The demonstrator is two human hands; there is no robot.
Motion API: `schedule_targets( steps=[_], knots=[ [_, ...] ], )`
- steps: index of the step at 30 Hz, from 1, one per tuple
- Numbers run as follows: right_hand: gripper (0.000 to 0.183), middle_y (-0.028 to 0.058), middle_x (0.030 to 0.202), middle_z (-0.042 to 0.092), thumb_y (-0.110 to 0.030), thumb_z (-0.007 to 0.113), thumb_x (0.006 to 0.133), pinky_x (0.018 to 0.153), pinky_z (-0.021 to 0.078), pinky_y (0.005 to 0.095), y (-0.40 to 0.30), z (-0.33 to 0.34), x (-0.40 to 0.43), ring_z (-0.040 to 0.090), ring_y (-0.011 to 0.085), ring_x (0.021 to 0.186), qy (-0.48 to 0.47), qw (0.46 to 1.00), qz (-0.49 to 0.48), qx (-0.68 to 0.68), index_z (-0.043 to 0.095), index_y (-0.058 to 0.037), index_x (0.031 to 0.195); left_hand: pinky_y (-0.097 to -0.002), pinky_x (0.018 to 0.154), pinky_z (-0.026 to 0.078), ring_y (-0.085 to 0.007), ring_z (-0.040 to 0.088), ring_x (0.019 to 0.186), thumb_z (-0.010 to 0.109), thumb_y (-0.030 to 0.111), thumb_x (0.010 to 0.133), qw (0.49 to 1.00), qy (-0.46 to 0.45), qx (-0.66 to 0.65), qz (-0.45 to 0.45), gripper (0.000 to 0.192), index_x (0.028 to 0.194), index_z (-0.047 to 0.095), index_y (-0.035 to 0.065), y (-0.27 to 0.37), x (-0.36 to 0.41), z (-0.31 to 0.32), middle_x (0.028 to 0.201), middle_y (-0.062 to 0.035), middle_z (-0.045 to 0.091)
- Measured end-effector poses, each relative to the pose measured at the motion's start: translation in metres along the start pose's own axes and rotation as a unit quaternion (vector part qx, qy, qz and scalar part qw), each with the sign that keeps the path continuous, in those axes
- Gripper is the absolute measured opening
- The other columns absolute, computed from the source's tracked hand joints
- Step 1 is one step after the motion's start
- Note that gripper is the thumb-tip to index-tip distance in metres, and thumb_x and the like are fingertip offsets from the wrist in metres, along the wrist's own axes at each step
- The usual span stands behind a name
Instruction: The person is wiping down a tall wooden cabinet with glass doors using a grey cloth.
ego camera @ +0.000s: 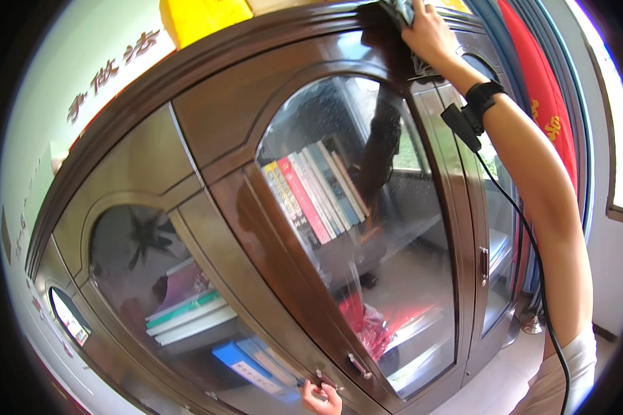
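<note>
Raised to the top right, my right hand [431,32] presses a bluish-grey cloth [406,11] against the upper moulding [311,22] of a dark wooden bookcase. The cloth is only partly in view past my fingers. A black strap with a cabled device [464,124] is worn on that forearm. Low in the picture, my left hand [323,399] has its fingers curled around a small door handle [326,380]. Beside it, a second handle [360,366] sits on the neighbouring glazed door [410,290]. That glass reflects a dark arm shape.
Behind the glass stand upright books [316,194], blue file boxes [254,365] and a red plastic-wrapped item [368,324]. A yellow object [202,21] rests atop the bookcase. To the right hang a red flag [542,83] and a blue curtain [581,129] near a window.
</note>
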State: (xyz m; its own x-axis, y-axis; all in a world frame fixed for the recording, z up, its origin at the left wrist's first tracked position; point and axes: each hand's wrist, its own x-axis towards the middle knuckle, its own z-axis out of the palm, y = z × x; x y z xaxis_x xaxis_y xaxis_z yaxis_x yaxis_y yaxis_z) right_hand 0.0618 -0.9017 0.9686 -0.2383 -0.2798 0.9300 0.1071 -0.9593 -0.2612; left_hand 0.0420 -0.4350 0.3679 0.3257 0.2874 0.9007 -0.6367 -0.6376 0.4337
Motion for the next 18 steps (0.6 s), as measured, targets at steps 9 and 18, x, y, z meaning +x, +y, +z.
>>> schedule_targets(
  steps=[9,18],
  knots=[
    [0.044,0.0145,0.106,0.057,-0.015,0.075,0.062,0.078,0.049,0.043,-0.197,-0.028,-0.184,0.059,0.0316,0.094,-0.016,0.918,-0.362,0.161,0.057,-0.0112,0.101,-0.0307,0.059,0.042,-0.0171,0.05,0.069,0.064,0.005,0.09,0.999,-0.023,-0.03,0.003,0.051,0.135,0.045,-0.0078,0.023,-0.003,-0.008,0.086,-0.0092,0.054],
    [0.027,0.0054,0.095,0.049,-0.021,0.066,0.072,0.069,0.0413,0.0369,-0.104,-0.077,-0.286,0.054,0.0236,0.088,-0.194,0.854,-0.438,0.205,0.049,-0.0194,0.093,-0.0264,0.058,0.048,-0.0169,0.059,0.071,0.067,0.0,0.09,0.991,-0.102,-0.059,-0.055,0.028,0.115,0.055,-0.0048,0.061,0.013,-0.005,0.09,-0.0114,0.059]
  ],
)
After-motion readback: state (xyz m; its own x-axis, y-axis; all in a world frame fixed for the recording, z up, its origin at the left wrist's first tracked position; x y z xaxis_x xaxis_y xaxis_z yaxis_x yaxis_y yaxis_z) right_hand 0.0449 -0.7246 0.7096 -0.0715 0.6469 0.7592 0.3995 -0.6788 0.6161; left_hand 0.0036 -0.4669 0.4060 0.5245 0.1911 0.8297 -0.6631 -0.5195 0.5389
